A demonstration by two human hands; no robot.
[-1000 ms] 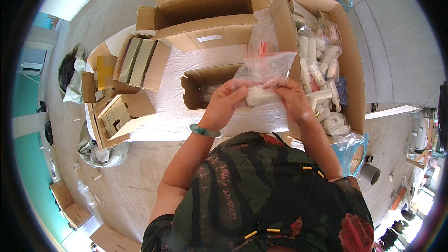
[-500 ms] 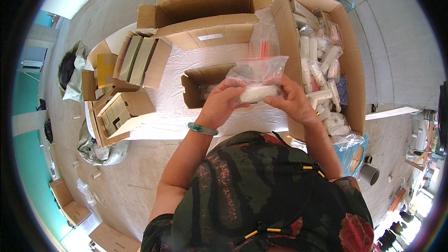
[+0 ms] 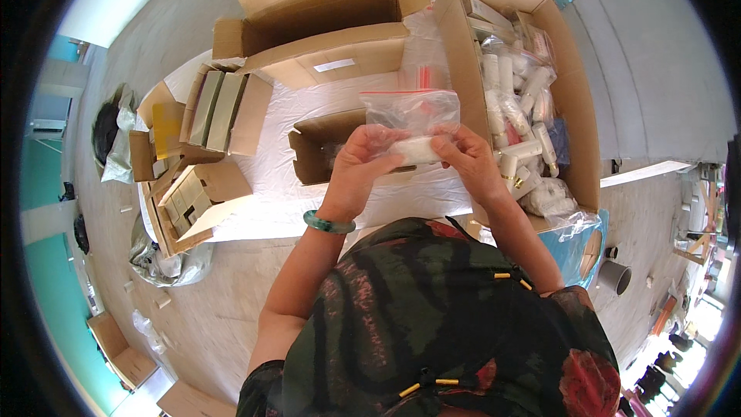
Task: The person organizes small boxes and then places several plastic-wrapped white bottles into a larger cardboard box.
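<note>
Between my two hands hangs a clear zip bag (image 3: 413,112) with a red closing strip along its top edge. A white wrapped bundle (image 3: 415,151) lies in its lower part. My left hand (image 3: 361,166) pinches the bag's left side, thumb toward the bundle. My right hand (image 3: 467,158) grips the right side, its thumb and fingers pressed on the bundle's end. Just behind the bag stands a small open carton (image 3: 309,156), partly hidden by my left hand and the bag. More clear bags with red strips (image 3: 424,77) lie on the white-covered table (image 3: 282,185) beyond.
At right, a large carton (image 3: 590,162) holds several white bottles and bagged items. A big open carton (image 3: 336,62) stands at the back. On the left are a carton with flat boxes (image 3: 224,112) and one with small cream boxes (image 3: 185,199). A sack (image 3: 120,143) rests beyond them.
The bag now hangs flatter, its red strip level and facing up. My right thumb has shifted up onto the bundle. The whole view has shifted slightly, moving the cartons left.
</note>
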